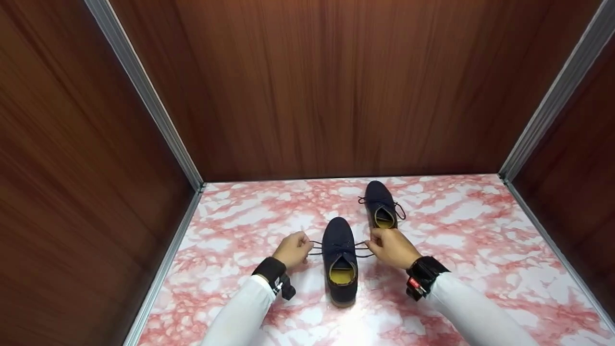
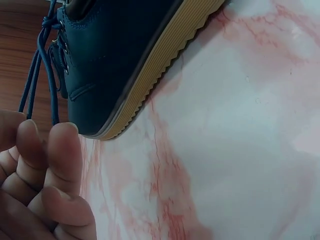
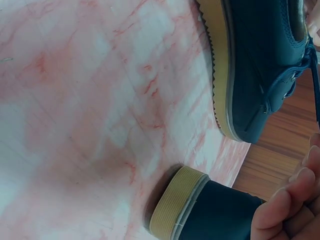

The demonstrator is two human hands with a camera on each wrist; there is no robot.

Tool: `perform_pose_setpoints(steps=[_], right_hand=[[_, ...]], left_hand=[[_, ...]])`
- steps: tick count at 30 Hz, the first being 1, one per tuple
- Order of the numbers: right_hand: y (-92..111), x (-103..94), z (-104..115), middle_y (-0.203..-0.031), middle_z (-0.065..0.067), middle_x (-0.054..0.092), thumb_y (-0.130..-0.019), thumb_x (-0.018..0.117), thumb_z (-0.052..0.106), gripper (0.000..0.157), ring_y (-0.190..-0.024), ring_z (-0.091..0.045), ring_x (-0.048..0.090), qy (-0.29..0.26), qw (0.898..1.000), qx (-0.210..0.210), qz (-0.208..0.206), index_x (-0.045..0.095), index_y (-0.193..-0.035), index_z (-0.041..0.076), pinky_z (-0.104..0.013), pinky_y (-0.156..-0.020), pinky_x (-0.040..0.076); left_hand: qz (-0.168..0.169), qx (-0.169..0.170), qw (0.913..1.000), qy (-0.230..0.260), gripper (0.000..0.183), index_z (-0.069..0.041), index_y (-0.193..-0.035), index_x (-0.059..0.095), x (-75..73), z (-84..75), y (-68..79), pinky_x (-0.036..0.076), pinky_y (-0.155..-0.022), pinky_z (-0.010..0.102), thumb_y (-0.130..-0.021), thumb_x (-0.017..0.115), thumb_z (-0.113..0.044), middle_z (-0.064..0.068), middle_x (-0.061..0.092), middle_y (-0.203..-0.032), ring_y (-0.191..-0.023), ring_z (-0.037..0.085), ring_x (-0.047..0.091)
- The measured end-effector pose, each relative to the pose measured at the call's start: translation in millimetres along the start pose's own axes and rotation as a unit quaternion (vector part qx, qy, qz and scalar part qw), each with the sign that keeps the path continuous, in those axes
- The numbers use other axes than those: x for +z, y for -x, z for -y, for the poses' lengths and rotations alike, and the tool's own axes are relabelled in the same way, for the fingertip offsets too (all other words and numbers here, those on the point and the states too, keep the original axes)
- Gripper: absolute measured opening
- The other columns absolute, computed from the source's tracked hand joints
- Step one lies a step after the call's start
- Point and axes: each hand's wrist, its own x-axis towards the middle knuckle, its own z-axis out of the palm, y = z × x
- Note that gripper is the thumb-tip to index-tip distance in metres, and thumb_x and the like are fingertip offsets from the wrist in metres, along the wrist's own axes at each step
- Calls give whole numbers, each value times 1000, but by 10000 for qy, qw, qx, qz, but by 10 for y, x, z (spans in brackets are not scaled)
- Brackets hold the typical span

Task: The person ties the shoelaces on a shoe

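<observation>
A dark navy lace-up shoe (image 1: 338, 233) with a tan ridged sole (image 2: 150, 70) stands upright, toe pointing away, between the two hands. On its left side, the left hand (image 1: 294, 249) pinches strands of the shoelace (image 2: 52, 85), which stretch taut from the eyelets. Opposite it, the right hand (image 1: 394, 247) pinches the lace strands (image 1: 363, 243) on the other side, drawn out sideways. In the left wrist view a knot (image 2: 49, 22) shows at the lacing. A matching second shoe (image 1: 377, 192) sits just beyond the right hand, which hides its heel in the head view.
The red-and-white marbled surface (image 1: 240, 288) carries both shoes. Wood-grain panels (image 1: 307, 96) rise at the back and both sides, joined by grey metal corner strips (image 1: 149, 91). The second shoe's laces (image 1: 399, 210) are tied and hang at its sides.
</observation>
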Motion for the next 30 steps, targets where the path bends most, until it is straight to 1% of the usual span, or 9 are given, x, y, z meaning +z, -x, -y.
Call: perform_pose_setpoints(steps=[4, 9, 12, 17, 20, 25, 28, 30], right_hand=[[16, 5, -14, -64, 8, 55, -95, 74, 21, 25, -58, -8, 51, 57, 9999, 104, 33, 59, -75, 19, -29, -59, 44], [30, 3, -34, -66, 7, 58, -95, 73, 20, 22, -59, -10, 53, 153, 9998, 161, 22, 61, -77, 19, -30, -59, 46], [37, 5, -57, -68, 6, 58, -96, 73, 20, 21, -61, -11, 53, 207, 9997, 88, -20, 62, -78, 18, -32, -61, 46], [49, 13, -104, -70, 6, 59, -97, 73, 20, 17, -63, -11, 55, 255, 9996, 73, -12, 64, -81, 18, -35, -63, 50], [59, 20, -136, -71, 5, 60, -97, 72, 19, 15, -65, -12, 57, 349, 9994, -24, -74, 65, -83, 18, -36, -64, 51], [72, 26, -180, -71, 1, 58, -94, 73, 15, 22, -66, -15, 55, 452, 9982, -301, -271, 58, -77, 16, -37, -62, 48], [76, 34, -208, -72, 1, 57, -94, 73, 13, 27, -66, -14, 54, 418, 9982, -327, -295, 55, -74, 17, -35, -62, 46], [78, 41, -220, -72, 1, 56, -94, 72, 12, 28, -67, -14, 53, 380, 9983, -323, -290, 54, -74, 17, -35, -63, 46]], left_hand=[[-18, -32, 10000, -81, 22, -13, -82, 55, -2, 21, 10, 45, -51, 21, -101, 60, -19, -7, 54, -60, -68, 37, 75], [-6, -99, 9998, -160, 20, -13, -83, 55, -8, 47, 27, 46, -53, 22, -101, 59, -20, -6, 56, -61, -57, 18, 68], [18, -133, 9998, -167, 20, -12, -84, 56, -7, 66, 43, 48, -55, 22, -102, 58, -19, -6, 56, -62, -55, 13, 63], [35, -247, 9997, -40, 21, -10, -84, 54, -3, 103, 79, 51, -55, 23, -104, 56, -17, -4, 55, -64, -55, 12, 60], [24, -291, 9996, 19, 22, -10, -83, 52, 1, 134, 97, 52, -55, 23, -104, 55, -16, -4, 55, -66, -54, 11, 60], [-23, -212, 9997, -73, 23, -10, -82, 52, 0, 183, 118, 45, -51, 23, -104, 55, -17, -4, 56, -62, -52, 9, 58], [-98, -183, 9998, -41, 23, -11, -81, 51, -1, 206, 132, 45, -51, 23, -103, 55, -16, -1, 60, -60, -53, 10, 59], [-137, -224, 9996, 40, 23, -11, -81, 50, 4, 223, 141, 47, -52, 24, -103, 55, -15, 0, 62, -63, -56, 10, 61]])
